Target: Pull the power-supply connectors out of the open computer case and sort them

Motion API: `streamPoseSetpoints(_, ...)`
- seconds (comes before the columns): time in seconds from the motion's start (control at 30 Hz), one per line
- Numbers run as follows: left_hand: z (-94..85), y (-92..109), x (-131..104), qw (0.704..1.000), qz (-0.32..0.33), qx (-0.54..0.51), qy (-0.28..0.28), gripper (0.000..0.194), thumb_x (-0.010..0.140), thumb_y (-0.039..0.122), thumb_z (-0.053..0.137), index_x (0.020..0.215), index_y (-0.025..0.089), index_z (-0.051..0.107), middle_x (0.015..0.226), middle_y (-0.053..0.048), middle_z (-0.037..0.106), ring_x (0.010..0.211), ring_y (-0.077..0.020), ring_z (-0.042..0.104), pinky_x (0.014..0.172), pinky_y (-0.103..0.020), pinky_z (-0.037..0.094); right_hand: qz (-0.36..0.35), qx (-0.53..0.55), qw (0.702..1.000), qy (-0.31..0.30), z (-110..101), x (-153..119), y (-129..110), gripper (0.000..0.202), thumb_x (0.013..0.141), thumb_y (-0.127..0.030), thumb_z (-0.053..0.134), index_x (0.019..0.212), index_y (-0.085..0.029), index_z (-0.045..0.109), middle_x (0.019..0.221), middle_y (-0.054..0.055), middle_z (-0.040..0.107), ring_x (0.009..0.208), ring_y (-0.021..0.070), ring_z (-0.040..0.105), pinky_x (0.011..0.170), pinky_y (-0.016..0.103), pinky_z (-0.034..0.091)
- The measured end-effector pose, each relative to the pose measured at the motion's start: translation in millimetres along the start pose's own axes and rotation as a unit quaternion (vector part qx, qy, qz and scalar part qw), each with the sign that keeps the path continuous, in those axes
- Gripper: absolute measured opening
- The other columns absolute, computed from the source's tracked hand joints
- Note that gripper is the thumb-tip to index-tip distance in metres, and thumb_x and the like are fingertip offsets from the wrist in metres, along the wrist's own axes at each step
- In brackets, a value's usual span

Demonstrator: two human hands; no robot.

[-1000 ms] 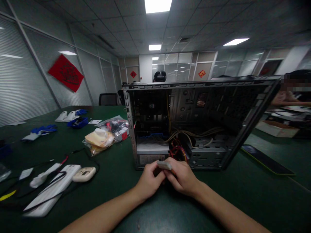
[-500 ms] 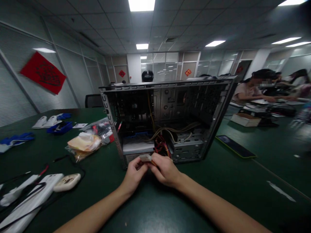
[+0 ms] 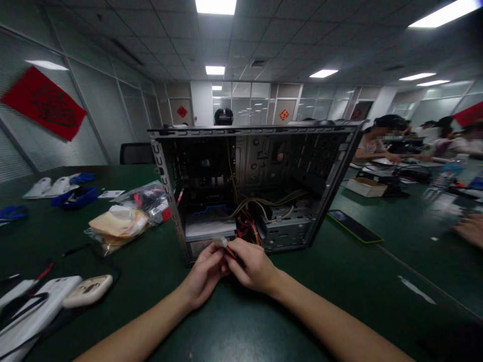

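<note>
Connector (image 3: 221, 242), pale and on red-yellow wires, sits pinched between both hands at the open computer case (image 3: 256, 186) on the green worktop (image 3: 339, 281). Left hand (image 3: 204, 274) and right hand (image 3: 251, 264) seem to be working it; blur hides whether it's mated. A steady grip with both comes next.

A dim office scene, lit only by white ceiling panels (image 3: 215, 5) that glare brightly at the top. The dark green surface (image 3: 339, 281) carries a faint sheen and soft shadows under the forearms. The inside of the open computer case (image 3: 256, 186) is murky. Wide-angle distortion bends walls and ceiling at the edges, and the right side is smeared with blur.
</note>
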State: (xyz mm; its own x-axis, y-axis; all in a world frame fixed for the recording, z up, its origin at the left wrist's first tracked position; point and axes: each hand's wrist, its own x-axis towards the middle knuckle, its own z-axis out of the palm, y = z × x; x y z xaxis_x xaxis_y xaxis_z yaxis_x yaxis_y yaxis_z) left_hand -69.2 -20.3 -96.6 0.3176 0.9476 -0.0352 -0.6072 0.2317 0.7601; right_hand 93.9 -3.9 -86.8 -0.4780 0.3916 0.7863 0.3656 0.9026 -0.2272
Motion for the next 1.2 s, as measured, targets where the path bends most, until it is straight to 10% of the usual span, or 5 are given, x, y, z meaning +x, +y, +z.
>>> streamPoseSetpoints(0.6, -1.9, 1.2, -3.7, 0.995, -0.063, -0.03, -0.067, 0.026, 0.063, 0.03, 0.089, 0.079, 0.015, 0.076, 0.077, -0.004, 0.07, 0.074, -0.015, 0.061, 0.077, -0.028, 0.047, -0.068, -0.064, 0.996, 0.007, -10.9, 3.5, -12.6, 0.019, 0.089, -0.018, 0.049, 0.107, -0.017, 0.054, 0.07, 0.003, 0.06, 0.058, 0.0164, 0.053, 0.053, 0.029, 0.042)
streamPoseSetpoints(0.87, 0.2, 4.3, -12.1, 0.994, -0.072, -0.001, -0.076, 0.027, 0.058, 0.03, 0.09, 0.076, 0.015, 0.076, 0.071, -0.002, 0.066, 0.062, -0.0102, 0.054, 0.059, -0.021, 0.039, 0.042, 0.077, 0.98, 0.177, 21.9, -12.0, -32.6, 0.02, 0.087, -0.014, 0.049, 0.104, -0.022, 0.055, 0.073, 0.002, 0.058, 0.062, 0.0161, 0.055, 0.057, 0.028, 0.045)
streamPoseSetpoints(1.2, -10.6, 2.7, -18.1, 0.985, -0.112, -0.043, -0.121, 0.028, 0.051, 0.02, 0.087, 0.073, 0.016, 0.07, 0.07, 0.0, 0.065, 0.065, -0.0126, 0.058, 0.06, -0.021, 0.038, 0.022, 0.091, 0.982, 0.165, 25.4, -13.8, -43.6, 0.02, 0.085, -0.015, 0.045, 0.102, -0.02, 0.053, 0.07, 0.001, 0.055, 0.062, 0.0157, 0.051, 0.058, 0.028, 0.042)
